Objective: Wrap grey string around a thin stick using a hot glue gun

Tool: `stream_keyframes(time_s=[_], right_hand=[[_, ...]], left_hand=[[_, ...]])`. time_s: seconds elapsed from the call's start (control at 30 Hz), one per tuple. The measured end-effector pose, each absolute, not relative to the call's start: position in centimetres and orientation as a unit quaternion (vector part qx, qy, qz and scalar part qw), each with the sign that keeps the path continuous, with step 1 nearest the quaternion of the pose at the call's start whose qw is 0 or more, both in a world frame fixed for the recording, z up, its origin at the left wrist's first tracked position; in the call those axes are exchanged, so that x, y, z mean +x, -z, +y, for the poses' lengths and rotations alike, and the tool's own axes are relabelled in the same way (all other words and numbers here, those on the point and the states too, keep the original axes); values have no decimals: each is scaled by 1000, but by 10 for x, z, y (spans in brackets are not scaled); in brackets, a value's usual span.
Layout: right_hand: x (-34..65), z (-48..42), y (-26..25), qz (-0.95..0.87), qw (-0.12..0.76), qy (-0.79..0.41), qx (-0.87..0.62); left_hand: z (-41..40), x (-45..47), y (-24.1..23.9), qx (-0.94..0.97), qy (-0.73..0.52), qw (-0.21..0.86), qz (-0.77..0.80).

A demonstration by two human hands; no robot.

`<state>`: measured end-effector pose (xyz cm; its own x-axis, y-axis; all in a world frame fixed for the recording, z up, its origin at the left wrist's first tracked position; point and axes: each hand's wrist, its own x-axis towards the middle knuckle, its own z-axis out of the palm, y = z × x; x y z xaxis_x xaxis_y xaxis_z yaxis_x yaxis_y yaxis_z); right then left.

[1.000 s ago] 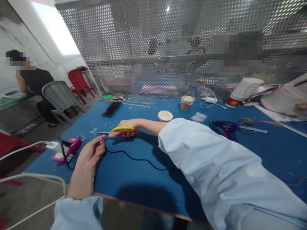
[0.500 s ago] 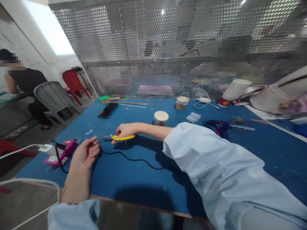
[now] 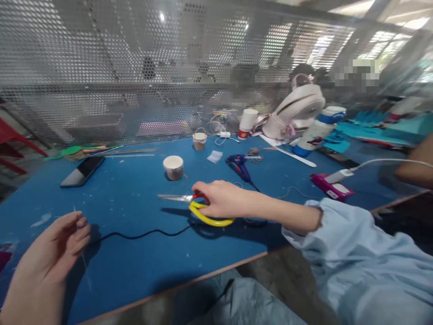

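1. Scissors (image 3: 174,197) with one yellow and one red handle lay in the grasp of the right hand (image 3: 225,198), near the middle of the frame; their blades pointed left, above the blue tabletop (image 3: 135,271). From where I stood, I could not tell how far the fingers went through the loops.

2. The left hand (image 3: 64,246), at the lower left of the frame, had its fingers curled, thumb and forefinger pinching a thin pale strand (image 3: 86,268). The strand trailed below the palm and was so faint that a loose pinch could easily have lost it.

3. A black cord (image 3: 145,234) crossed the table between the two hands, passing just below the scissors in the frame. A careless snip there might have nicked it, and a dragging wrist could have tugged it along.

4. The blades were aimed towards the left hand, though well apart from it; a hasty reach across could have pricked a finger.

5. A white pot (image 3: 173,168) stood just above the blades in the frame, and a wide swing might have tipped it. The blue glue gun (image 3: 241,163), right of centre, was another worry: if hot, its nozzle could have burned a straying forearm.
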<state>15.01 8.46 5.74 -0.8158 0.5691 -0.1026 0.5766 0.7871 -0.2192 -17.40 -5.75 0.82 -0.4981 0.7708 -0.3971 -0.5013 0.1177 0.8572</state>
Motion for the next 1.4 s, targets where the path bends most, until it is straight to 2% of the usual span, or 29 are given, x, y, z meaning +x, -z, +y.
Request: stream_keyframes(time_s=[0.17, 0.27, 0.6, 0.9, 1.17, 1.4], right_hand=[[199, 111, -53, 887, -38, 124, 444], [193, 141, -39, 875, -30, 85, 475], [119, 206, 5, 892, -29, 46, 449], [129, 194, 15, 909, -43, 36, 414], [151, 182, 15, 909, -68, 35, 409], [126, 205, 0, 904, -105, 88, 406]], left_hand=[[-33, -119, -28, 227, -653, 445, 568], [-17, -78, -42, 258, -645, 440, 569], [29, 25, -39, 342, -555, 524, 548], [56, 35, -20, 362, -518, 516, 578], [63, 36, -10, 350, -533, 517, 572], [62, 33, -2, 319, -532, 543, 566]])
